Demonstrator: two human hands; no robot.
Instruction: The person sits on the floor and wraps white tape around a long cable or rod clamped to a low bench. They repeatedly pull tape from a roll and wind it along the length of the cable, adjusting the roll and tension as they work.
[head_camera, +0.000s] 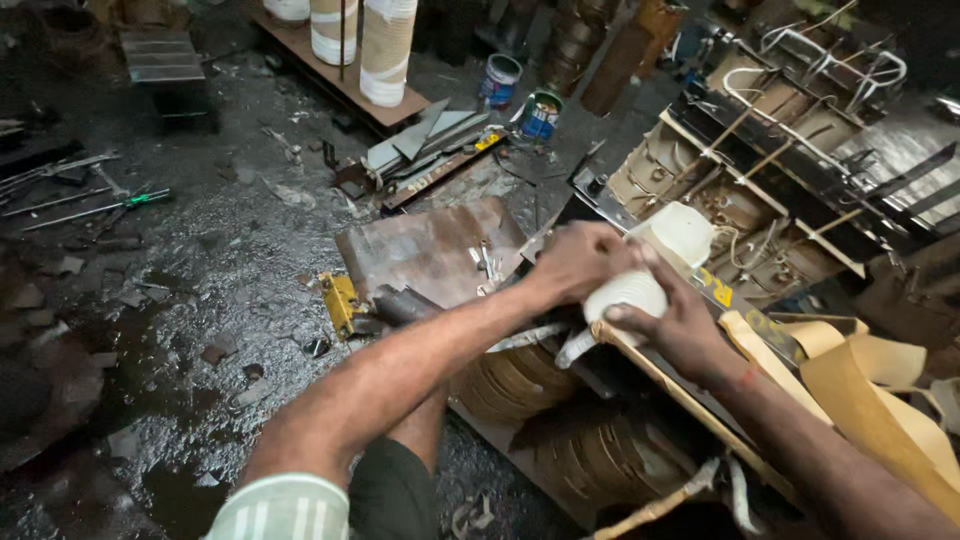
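Holding a white tape roll (625, 293) in both grips over the coil assembly (560, 400): left hand (580, 262) closed on top, right hand (675, 325) clamped below. Rusty plate (430, 250), yellow bracket (341, 303), paint cans (520, 95) on wet floor (200, 260) behind; tan insulation strips (880, 390) crowd right.

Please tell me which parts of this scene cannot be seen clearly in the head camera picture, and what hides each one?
- White ribbed tape roll: its middle is hidden between the left hand and the right hand.
- Left hand's fingertips: hidden behind the roll.
- Right forearm: cut off by the bottom edge.
- Copper-brown wound coils: partly hidden under the left forearm.
- Small blue paint tins: too small to see what is inside.
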